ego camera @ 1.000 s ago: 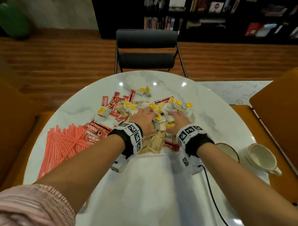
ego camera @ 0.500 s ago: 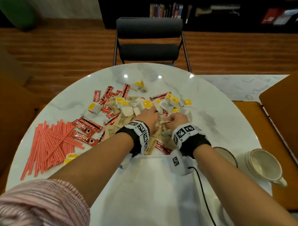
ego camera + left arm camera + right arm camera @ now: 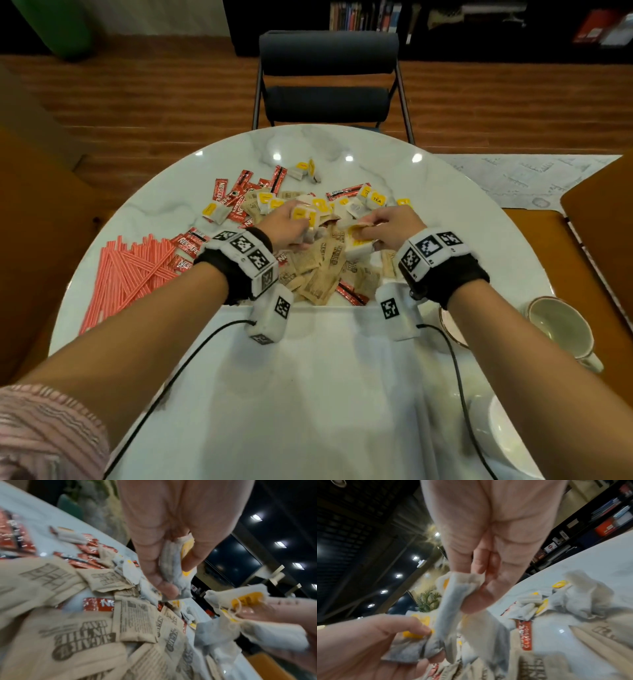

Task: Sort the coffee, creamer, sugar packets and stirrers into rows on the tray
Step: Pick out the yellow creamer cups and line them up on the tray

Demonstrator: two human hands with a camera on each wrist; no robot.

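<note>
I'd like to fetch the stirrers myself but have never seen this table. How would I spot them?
Start at the round marble table. Left of the packet heap, past the person's left hand, lies a fan of stirrers. They are the only long, thin, pink-red sticks; the red coffee sachets beside them are short, flat and printed.

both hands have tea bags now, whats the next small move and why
Probably carry them back to the tray and lay them down as a first row. The left hand and right hand each grip tea bags lifted off the mixed pile, and the tray looks bare.
</note>
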